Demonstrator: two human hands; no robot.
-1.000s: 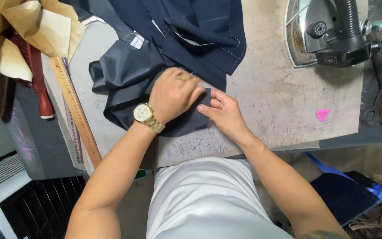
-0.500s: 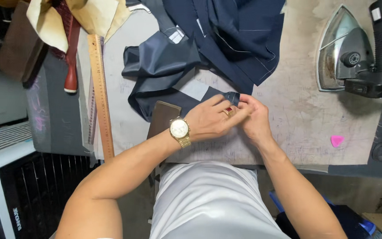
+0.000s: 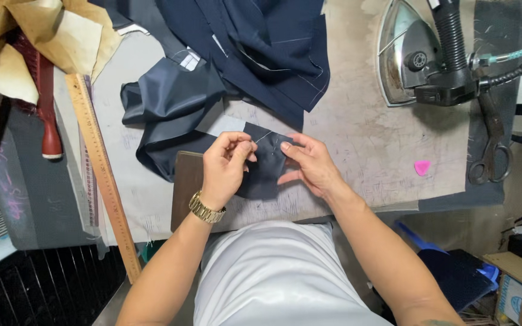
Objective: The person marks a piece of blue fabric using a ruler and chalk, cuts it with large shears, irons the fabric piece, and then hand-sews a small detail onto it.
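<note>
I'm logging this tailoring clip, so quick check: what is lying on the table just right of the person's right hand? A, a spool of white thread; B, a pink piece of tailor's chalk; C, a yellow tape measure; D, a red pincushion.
B: a small pink piece of tailor's chalk lies on the worn table cover, to the right of the right hand and left of the scissors.
</note>
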